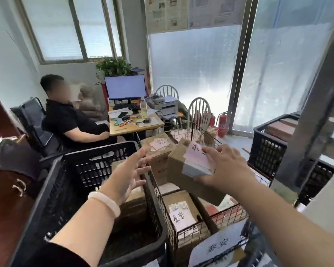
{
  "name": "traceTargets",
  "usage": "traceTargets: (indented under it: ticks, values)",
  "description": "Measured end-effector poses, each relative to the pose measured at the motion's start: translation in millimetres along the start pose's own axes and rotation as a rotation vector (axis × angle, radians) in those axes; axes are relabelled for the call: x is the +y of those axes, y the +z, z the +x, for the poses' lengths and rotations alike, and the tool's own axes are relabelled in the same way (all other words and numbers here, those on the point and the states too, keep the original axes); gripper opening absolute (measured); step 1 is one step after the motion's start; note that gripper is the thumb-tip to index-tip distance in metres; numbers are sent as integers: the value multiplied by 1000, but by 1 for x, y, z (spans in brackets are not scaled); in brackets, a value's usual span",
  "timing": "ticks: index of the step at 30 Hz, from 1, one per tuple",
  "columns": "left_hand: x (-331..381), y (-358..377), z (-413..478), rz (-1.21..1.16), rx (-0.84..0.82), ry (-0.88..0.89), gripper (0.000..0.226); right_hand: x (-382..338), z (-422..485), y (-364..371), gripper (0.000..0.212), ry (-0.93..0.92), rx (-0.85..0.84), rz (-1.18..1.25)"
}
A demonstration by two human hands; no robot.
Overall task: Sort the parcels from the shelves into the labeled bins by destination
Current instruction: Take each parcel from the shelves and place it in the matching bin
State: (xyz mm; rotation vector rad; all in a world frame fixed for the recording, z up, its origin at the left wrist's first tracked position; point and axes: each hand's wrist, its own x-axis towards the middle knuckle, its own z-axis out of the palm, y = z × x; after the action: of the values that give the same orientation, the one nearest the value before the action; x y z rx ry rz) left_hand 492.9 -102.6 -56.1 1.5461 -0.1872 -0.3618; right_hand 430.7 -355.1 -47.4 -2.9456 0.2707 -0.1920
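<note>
My right hand grips a small grey-white parcel with a pink handwritten label, held above the wire bin. That wire bin holds several cardboard boxes, one with a white handwritten label, and a paper sign hangs on its front. My left hand hovers with fingers spread over the edge between the wire bin and the black plastic crate on the left. A brown box lies inside the black crate.
Another black crate with parcels stands at the right beside a grey shelf post. A person sits on an office chair at a desk with a monitor. White chairs and fire extinguishers stand behind the bins.
</note>
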Motion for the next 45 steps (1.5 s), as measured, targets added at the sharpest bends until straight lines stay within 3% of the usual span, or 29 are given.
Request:
traceTargets:
  ticks: [4, 8, 14, 20, 24, 29, 33, 42, 45]
  values:
    - [-16, -7, 6, 15, 51, -10, 78, -18, 39, 50, 96, 56, -137, 29]
    - [-25, -14, 12, 43, 87, -13, 34, -43, 60, 91, 94, 132, -291, 63]
    - [-30, -20, 15, 47, 108, -5, 41, -57, 70, 132, 92, 148, -404, -81]
    - [-34, -29, 16, 25, 122, -16, 30, -52, 75, 138, 89, 85, -597, 238]
    - [-37, -24, 18, 97, 95, -18, 29, -44, 68, 132, 91, 57, -637, 251]
    - [-41, -15, 21, 374, 43, 59, 38, -42, 52, 103, 90, -3, -421, 226]
    - [-40, -2, 19, 593, -34, 188, 50, -38, 9, 61, 74, -13, -226, 195]
    - [-23, 53, -32, 1075, -246, 606, 67, -33, -137, 22, 86, 246, 141, 42]
    - [-23, 81, -67, 1121, -350, 741, 69, -34, -199, 15, 88, 370, 219, -14]
